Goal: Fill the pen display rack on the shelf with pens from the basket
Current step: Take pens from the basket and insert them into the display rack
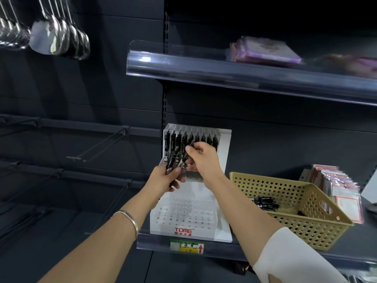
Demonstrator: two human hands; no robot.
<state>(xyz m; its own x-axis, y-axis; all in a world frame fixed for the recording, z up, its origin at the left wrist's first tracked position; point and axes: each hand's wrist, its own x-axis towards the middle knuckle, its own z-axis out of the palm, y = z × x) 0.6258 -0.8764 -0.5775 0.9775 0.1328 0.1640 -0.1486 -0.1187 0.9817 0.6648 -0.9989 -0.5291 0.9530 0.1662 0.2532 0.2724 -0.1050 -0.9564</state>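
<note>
The left grip holds a bundle of pens; the right grip, just beside it, pinches one pen before the rack, with the basket to its right.

Pens partly hidden in left grip
</note>
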